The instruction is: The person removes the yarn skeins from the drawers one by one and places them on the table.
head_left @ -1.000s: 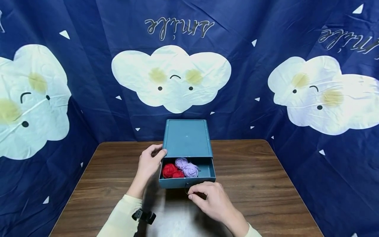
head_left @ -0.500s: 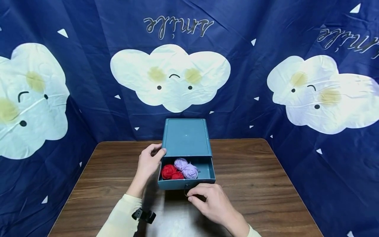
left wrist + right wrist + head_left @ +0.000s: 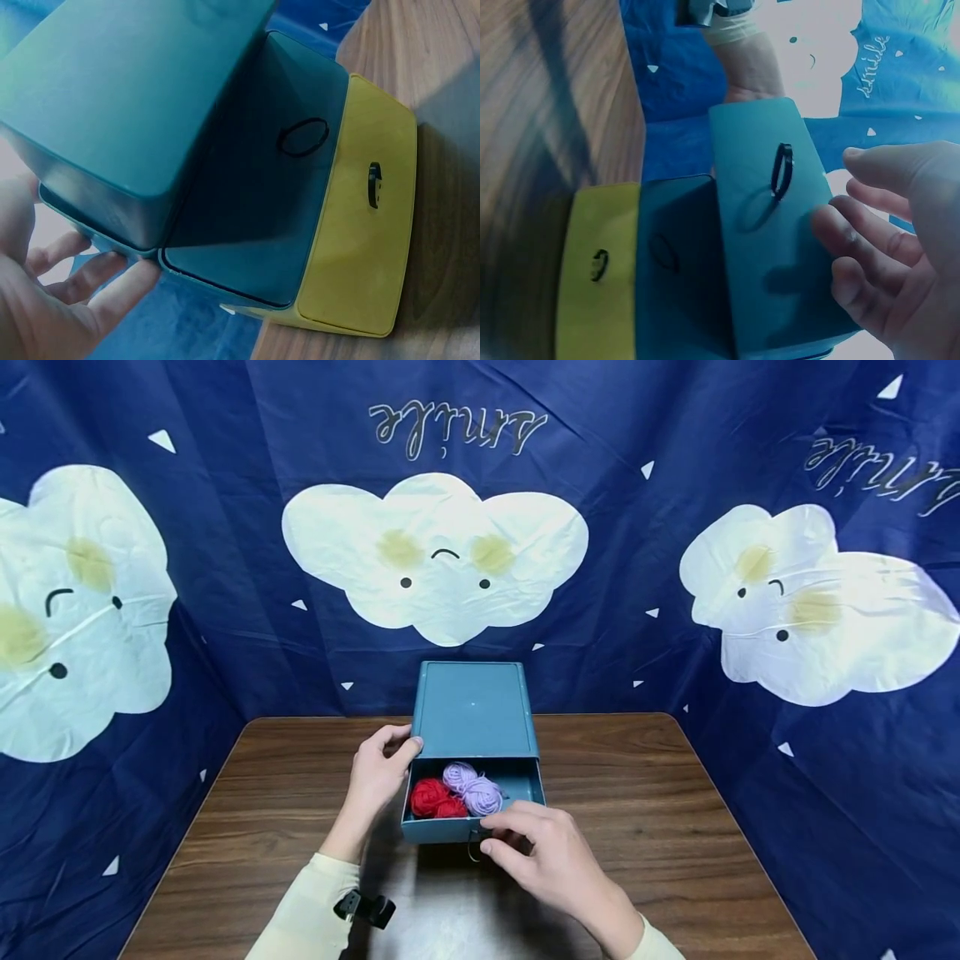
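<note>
1. The counter point(image 3: 637, 810) carries a teal drawer box point(image 3: 472, 706), which lies just beyond both hands.
2. Its top drawer point(image 3: 450, 829) stands pulled out toward the person, between the hands. The step in hand appears to be working this drawer; the next move likely calls for a steady push or pull on its front.
3. The left hand point(image 3: 375, 772) braces the box's side, fingers loosely curled against it.
4. The right hand point(image 3: 543, 852) rests relaxed fingers on the drawer front, gripping nothing.
5. Red yarn point(image 3: 431, 796) and purple yarn point(image 3: 474, 787) lie inside.
</note>
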The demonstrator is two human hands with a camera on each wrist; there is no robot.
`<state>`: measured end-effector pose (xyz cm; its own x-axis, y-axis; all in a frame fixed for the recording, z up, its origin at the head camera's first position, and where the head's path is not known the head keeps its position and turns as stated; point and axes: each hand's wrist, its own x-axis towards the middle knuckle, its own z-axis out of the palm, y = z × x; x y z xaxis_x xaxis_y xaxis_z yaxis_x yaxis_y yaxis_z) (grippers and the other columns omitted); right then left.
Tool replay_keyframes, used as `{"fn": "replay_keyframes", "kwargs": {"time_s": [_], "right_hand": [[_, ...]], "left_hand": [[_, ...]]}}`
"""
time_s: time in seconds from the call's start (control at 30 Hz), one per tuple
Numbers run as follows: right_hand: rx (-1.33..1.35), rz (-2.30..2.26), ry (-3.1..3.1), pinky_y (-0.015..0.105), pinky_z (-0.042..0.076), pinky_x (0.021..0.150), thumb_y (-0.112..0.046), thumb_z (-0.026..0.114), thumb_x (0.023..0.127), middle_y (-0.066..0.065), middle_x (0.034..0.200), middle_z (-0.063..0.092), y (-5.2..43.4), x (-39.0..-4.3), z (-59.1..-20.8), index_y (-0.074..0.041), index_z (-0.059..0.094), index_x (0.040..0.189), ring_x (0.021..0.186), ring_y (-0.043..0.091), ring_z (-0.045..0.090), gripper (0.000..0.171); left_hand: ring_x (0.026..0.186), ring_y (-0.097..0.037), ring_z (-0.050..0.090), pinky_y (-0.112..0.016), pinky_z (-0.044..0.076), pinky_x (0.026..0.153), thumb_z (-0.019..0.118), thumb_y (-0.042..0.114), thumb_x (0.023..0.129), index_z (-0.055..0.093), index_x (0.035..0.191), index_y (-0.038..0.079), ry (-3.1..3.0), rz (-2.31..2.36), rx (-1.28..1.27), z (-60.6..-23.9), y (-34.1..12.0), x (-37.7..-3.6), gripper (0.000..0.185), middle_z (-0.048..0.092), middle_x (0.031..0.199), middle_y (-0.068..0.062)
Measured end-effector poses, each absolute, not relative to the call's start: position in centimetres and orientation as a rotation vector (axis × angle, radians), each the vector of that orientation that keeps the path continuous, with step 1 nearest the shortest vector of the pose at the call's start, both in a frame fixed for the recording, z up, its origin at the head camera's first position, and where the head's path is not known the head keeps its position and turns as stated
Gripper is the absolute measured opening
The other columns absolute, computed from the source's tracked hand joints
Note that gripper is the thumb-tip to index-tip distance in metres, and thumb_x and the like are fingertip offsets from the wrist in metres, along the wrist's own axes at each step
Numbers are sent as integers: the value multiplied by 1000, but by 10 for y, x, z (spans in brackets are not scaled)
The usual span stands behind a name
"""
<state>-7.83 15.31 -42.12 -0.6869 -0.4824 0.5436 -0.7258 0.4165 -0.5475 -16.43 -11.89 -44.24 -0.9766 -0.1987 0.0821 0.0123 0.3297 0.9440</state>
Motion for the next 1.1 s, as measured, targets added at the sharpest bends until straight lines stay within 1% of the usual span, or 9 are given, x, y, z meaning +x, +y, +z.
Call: {"fn": "replay_keyframes", "kwargs": {"time_s": [0.17,0.37,0.5,0.6,0.73,0.8,0.97,1.1], "right_hand": [[1034,1124,-2367,10,46,58,-19,83,88,-12,93,72,154,-85,-409,-19,79,109,73,-4,60,22],[1053,1083,-2310,8,41,56,-19,83,88,-7,96,73,154,-98,-399,-20,78,110,72,-2,59,23],[1045,1069,-2323,12,45,60,-20,82,88,-8,101,73,154,-106,-396,-21,78,111,79,7,65,23],[1027,1066,-2376,19,51,63,-23,82,89,-8,106,73,152,-112,-396,-21,78,111,88,13,68,23],[1028,1101,-2449,29,57,65,-23,81,90,-5,110,74,149,-121,-397,-16,78,113,91,15,69,25],[1031,1126,-2478,32,59,67,-22,81,90,-3,112,75,147,-124,-398,-14,78,114,92,15,70,26],[1039,1132,-2542,33,59,69,-22,82,89,-3,111,74,145,-131,-400,-13,78,113,93,15,69,26],[1027,1047,-2583,28,56,71,-25,82,88,-7,110,73,142,-136,-401,-15,79,112,91,12,68,26]], "left_hand": [[78,-12,63,-24,54,66,71,30,96,72,126,13,-2418,-1711,176,-442,-119,-166,34,74,109,-12],[79,-12,64,-24,55,66,72,29,96,72,125,13,-2425,-1715,173,-440,-118,-168,33,74,108,-11],[76,-12,63,-25,54,66,71,29,97,72,125,13,-2425,-1716,170,-439,-118,-168,33,73,107,-11],[73,-12,62,-25,54,65,71,30,97,72,125,13,-2424,-1718,172,-439,-118,-168,33,73,105,-11],[70,-14,61,-25,53,65,72,28,97,72,124,13,-2417,-1723,178,-439,-118,-168,31,72,101,-11],[71,-14,61,-25,54,65,72,27,96,73,123,13,-2414,-1719,173,-439,-118,-167,31,72,101,-11],[77,-13,64,-25,55,66,72,27,96,72,125,12,-2420,-1714,158,-438,-119,-167,32,73,106,-12],[80,-14,64,-26,55,67,72,27,96,72,125,13,-2425,-1724,168,-438,-119,-165,32,73,108,-11]]}}
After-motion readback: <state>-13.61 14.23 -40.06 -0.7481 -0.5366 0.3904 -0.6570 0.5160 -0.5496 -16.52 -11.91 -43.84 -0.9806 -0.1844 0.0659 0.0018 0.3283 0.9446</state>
